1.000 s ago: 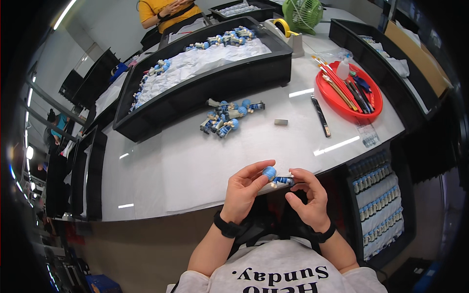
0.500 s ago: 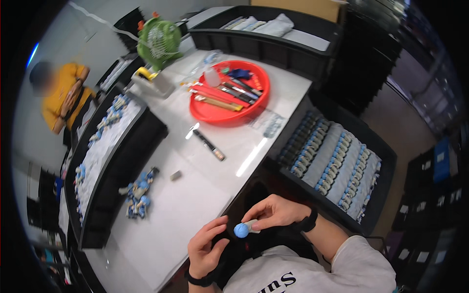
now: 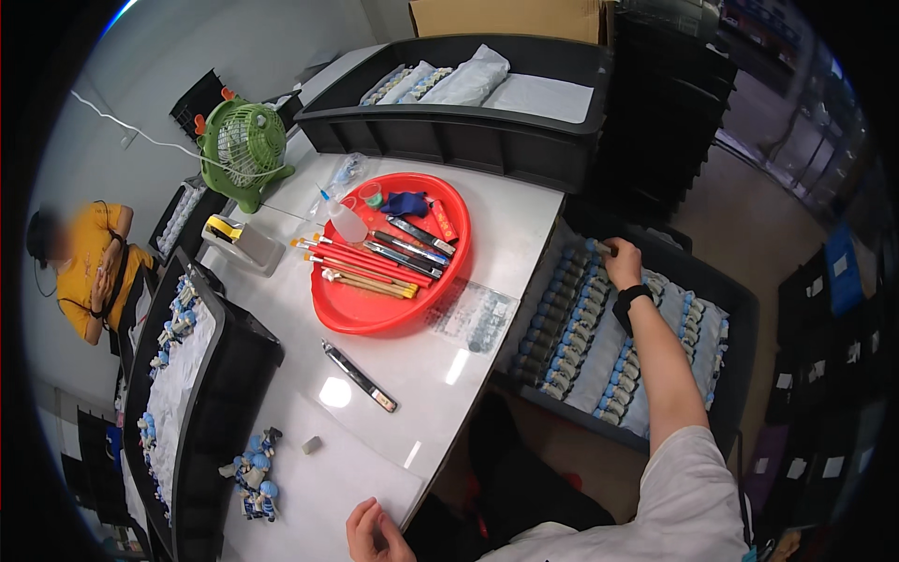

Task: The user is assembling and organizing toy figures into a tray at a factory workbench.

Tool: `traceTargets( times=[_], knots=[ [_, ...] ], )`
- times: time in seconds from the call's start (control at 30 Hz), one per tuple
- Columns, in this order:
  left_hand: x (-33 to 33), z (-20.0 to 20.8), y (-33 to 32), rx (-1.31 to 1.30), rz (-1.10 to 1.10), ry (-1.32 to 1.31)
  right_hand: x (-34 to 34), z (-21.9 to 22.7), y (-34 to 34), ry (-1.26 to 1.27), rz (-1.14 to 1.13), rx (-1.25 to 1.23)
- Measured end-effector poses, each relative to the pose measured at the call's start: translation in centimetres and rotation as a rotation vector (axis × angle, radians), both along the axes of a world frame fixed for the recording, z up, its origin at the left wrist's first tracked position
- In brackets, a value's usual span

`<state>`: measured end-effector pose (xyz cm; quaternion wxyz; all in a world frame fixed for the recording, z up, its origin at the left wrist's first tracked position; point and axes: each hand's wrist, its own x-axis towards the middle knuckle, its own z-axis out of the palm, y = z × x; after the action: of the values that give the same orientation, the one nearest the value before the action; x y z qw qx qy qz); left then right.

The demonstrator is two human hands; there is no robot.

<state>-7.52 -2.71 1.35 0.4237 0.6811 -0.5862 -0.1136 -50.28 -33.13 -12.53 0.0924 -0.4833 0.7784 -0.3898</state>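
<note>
My right hand [image 3: 622, 264] reaches into the black bin [image 3: 740, 375] at the right, fingers pinched at the far end of a row. A small pale figurine [image 3: 596, 246] shows at its fingertips, mostly covered by them. Rows of blue-and-white figurines [image 3: 569, 347] lie in the bin between strips of white padding [image 3: 599, 361]. My left hand [image 3: 375, 534] is at the table's near edge, fingers loosely curled and apart, with nothing in it. Beyond it, several loose blue-headed figurines [image 3: 255, 473] lie in a cluster on the white table, near a small grey block [image 3: 312, 445].
A red tray [image 3: 328, 314] holds brushes, pens and a bottle. A dark pen [image 3: 361, 377] lies before it. Black bins stand at the left [image 3: 234, 351] and back [image 3: 449, 140]. A green fan [image 3: 243, 155] and tape dispenser [image 3: 245, 248] sit behind. A person in yellow [image 3: 94, 272] is far left.
My right hand has carried the figurine from in front of me out to the far part of the right bin. My left hand has dropped lower. The view has shifted.
</note>
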Motion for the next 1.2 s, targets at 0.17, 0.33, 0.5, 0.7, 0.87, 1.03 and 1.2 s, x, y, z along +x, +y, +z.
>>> traceTargets(
  times=[0.17,0.33,0.5,0.7,0.87,1.03,1.2],
  knots=[
    [-0.6,-0.2,-0.3,-0.035,0.001,-0.048,-0.9,-5.3,-4.3,0.059,-0.049,0.005],
    [-0.6,-0.1,-0.2,0.006,0.013,-0.055,-0.8,-7.8,-6.4,0.079,-0.034,0.031],
    [-0.7,-0.7,-0.5,-0.010,-0.020,-0.108,-1.5,-9.2,-6.4,0.009,0.002,0.035],
    [-0.5,-0.5,-0.6,-0.027,-0.026,-0.159,1.9,-5.1,-5.0,0.209,0.150,-0.036],
    [-0.7,-0.5,-0.9,-0.064,-0.030,-0.161,11.1,-1.4,-0.4,0.312,0.922,-0.171],
    [-0.8,-0.8,-0.8,-0.088,-0.030,-0.161,16.8,-1.7,3.5,0.172,1.132,-0.434],
    [-0.7,-0.9,-0.3,-0.085,-0.036,-0.155,20.8,-1.1,4.5,0.232,1.088,-0.394]
  ],
)
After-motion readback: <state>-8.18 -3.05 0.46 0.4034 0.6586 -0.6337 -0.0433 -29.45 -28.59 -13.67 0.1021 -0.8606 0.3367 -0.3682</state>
